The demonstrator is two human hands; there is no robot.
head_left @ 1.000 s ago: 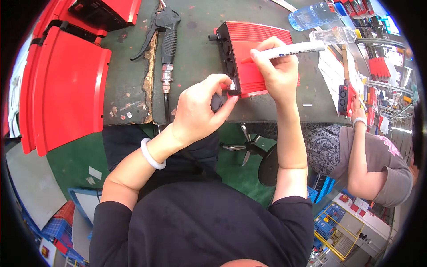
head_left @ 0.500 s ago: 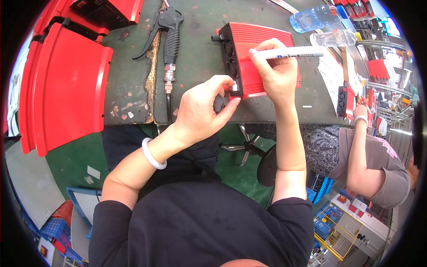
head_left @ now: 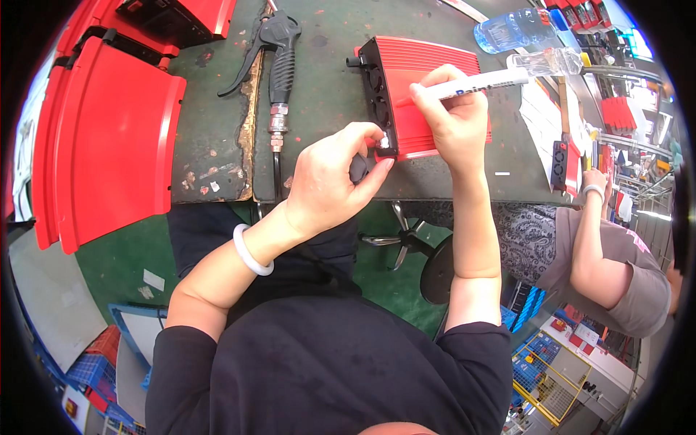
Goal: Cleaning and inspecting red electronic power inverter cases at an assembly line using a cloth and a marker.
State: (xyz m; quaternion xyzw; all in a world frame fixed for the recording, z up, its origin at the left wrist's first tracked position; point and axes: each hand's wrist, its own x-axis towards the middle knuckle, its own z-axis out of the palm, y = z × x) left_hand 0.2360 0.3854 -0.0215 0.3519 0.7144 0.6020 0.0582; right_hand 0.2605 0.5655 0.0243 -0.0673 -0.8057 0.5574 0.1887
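A red ribbed metal box (head_left: 435,59) lies on the workbench, its black end panel (head_left: 375,98) with round openings facing left. My right hand (head_left: 458,116) is closed round a white paint marker (head_left: 500,78), whose red tip is over the box's top. My left hand (head_left: 330,170) is curled at the near left corner of the box. Its index fingertip is by a small white spot on the black panel, and its thumb is just below the corner. A dark grey rounded piece (head_left: 358,169) sits inside the curled left fingers, partly hidden.
A black air blow gun (head_left: 281,69) with its hose lies left of the box. Large red housings (head_left: 119,145) stand at the far left. Plastic bottles (head_left: 511,31) lie at the back right. To the right, a co-worker (head_left: 612,264) handles things beside another red-and-black box (head_left: 560,163).
The marker has turned slightly in my right hand, its back end tilting up. My left hand stays at the corner. The co-worker's hand and arm have shifted.
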